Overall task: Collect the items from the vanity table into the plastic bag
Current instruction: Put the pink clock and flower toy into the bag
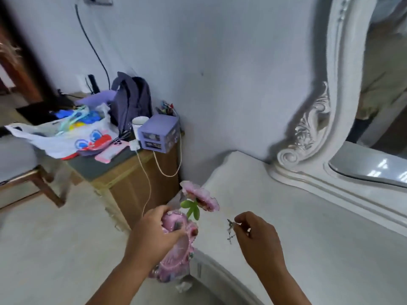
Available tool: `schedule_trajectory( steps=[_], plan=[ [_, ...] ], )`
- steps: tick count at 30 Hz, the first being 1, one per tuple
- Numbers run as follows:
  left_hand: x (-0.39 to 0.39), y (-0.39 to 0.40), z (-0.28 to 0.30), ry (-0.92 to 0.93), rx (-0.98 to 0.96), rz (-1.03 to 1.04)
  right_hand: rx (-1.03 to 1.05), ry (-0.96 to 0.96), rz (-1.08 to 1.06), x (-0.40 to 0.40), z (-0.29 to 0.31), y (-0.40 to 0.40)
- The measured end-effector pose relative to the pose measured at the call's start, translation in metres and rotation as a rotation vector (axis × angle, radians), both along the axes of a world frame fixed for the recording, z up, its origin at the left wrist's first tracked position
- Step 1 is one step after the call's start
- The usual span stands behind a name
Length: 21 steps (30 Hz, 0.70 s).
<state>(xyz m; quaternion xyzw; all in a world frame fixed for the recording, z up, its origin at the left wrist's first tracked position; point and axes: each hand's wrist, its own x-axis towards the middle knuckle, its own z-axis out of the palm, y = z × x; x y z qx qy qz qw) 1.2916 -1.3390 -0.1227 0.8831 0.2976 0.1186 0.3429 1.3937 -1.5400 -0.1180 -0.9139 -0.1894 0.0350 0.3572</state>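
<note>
No writing is legible; left hand (154,233) grips a pink vase (176,256), right hand (256,235) pinches a small metal trinket (230,230).

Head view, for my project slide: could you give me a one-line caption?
Left hand grips a pink vase with an artificial flower; right hand pinches a small metal trinket beside the vanity table.

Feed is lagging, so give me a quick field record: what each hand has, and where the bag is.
left hand: grips pink vase holding a flower
right hand: pinches small metal trinket
vase position: off the vanity's left edge
bag: on side desk, far left
</note>
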Motion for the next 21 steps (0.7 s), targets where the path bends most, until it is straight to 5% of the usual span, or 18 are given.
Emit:
schedule_trajectory(
  steps=[11,21],
  plan=[
    [-0.125,0.124,-0.006,-0.006,-0.012,0.436,-0.031,-0.033,0.461,-0.053,0.004,0.191],
    [-0.143,0.232,-0.011,0.010,-0.106,0.653,0.038,0.007,0.713,-0.052,0.000,0.341]
  ],
)
